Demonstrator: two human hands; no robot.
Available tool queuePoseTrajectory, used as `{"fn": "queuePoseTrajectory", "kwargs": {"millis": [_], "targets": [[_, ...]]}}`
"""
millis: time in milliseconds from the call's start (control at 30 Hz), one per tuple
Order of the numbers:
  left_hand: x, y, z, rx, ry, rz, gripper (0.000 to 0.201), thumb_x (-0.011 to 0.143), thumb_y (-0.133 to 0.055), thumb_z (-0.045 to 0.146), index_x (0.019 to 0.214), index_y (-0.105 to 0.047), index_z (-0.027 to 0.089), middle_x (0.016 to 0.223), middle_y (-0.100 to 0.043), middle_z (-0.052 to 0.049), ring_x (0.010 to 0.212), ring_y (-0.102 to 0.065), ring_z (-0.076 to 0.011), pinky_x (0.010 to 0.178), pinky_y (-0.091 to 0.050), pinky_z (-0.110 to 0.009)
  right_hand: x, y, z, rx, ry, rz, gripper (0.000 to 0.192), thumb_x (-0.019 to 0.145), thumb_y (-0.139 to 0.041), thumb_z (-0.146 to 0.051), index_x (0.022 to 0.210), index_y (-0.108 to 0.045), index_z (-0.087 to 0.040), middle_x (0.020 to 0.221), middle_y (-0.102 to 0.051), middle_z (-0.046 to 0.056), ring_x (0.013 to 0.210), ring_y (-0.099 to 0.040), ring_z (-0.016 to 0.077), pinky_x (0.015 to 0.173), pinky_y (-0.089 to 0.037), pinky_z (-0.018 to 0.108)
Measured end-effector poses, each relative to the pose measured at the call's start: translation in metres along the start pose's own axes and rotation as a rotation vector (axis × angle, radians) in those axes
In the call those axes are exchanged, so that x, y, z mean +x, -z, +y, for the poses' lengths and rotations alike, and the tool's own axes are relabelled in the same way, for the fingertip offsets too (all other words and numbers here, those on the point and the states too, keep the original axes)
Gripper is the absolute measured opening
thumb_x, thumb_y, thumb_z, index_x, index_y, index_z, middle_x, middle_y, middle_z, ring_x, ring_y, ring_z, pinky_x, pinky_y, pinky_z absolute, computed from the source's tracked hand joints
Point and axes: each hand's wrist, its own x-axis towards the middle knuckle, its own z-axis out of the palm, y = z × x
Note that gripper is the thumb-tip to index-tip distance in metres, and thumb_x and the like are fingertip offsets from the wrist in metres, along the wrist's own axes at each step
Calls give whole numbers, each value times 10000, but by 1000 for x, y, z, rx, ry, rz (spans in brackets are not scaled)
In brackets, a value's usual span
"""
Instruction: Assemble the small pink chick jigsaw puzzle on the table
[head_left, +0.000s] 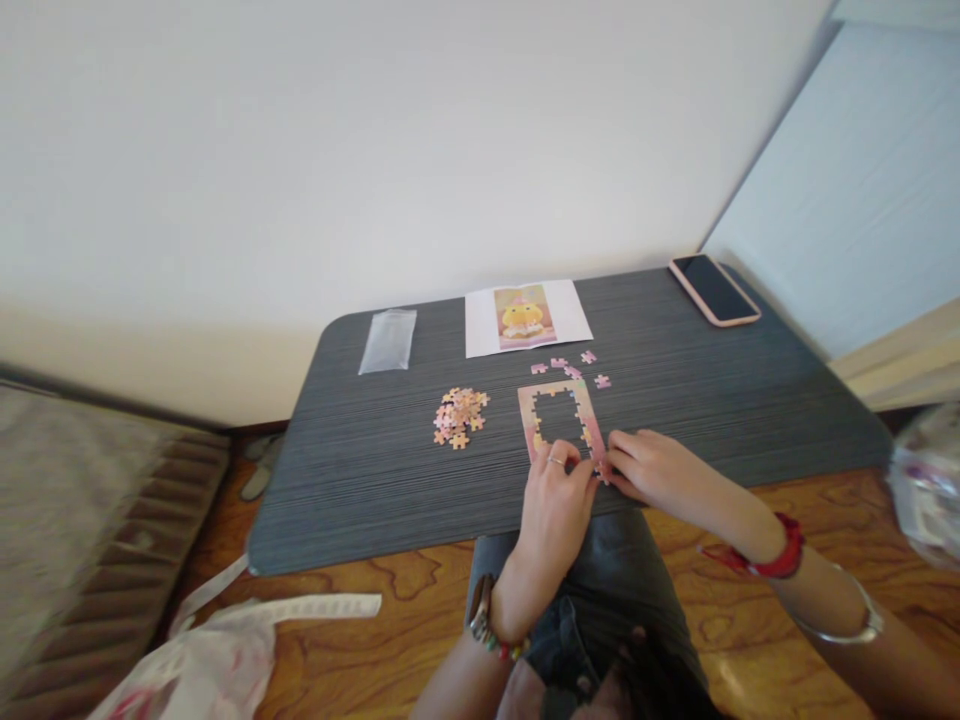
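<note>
- Both hands, left [553,500] and right [651,468], press fingertips on the frame's [559,420] near edge; whether they pinch a piece, I cannot tell.
- A hard push may buckle the joined border.
- A sleeve may scatter the pile [458,416].

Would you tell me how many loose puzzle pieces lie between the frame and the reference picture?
5 loose puzzle pieces, scattered just beyond the puzzle frame; overlapping ones may hide more.
</note>
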Motion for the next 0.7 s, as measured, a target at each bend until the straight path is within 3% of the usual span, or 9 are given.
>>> {"fn": "queuePoseTrajectory", "kwargs": {"millis": [467,700], "targets": [[1,-10,-1,35,3,-37,81,816,-555,156,806,-633,178,830,-512,-31,820,-469,-173,762,-463,-331,-6,-4,-4,-3,-70,25,253,903,-413,-187,754,-613,-146,700,-552,43,586,-512,142,570,-379,290],[-1,-10,-1,39,-1,-20,68,808,-570,160,807,-635,177,825,-519,-32,820,-473,-173,750,-468,-319,-21,-17,-11,67,-141,97,221,910,-435,-249,966,-633,-169,808,-578,54,683,-537,154,631,-416,289]]}}
